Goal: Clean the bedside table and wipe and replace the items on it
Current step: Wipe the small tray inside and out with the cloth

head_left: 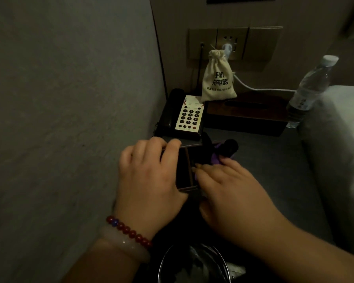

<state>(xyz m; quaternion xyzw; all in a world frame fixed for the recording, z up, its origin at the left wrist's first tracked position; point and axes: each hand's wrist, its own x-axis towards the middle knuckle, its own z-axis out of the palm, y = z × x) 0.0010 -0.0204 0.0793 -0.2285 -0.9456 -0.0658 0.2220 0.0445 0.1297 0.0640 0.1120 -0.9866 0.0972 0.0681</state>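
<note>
The grey bedside table (260, 170) stands between a wall and a bed. My left hand (151, 172) curls its fingers over the top edge of a dark rectangular box with brown edges (184, 170) at the table's front left. My right hand (231, 193) lies flat against that box and presses a purple cloth (217, 157), most of which it hides. A black telephone with a pale keypad (187, 117) sits behind the box. A beige drawstring bag with printed characters (218, 78) rests on a dark tissue box (247, 117).
A clear water bottle (309, 88) stands at the table's back right beside the white bed (339, 160). A white cable (260, 88) runs from the wall socket panel (233, 43). A black unidentified object (230, 147) lies by the cloth. A lined waste bin (192, 264) is below.
</note>
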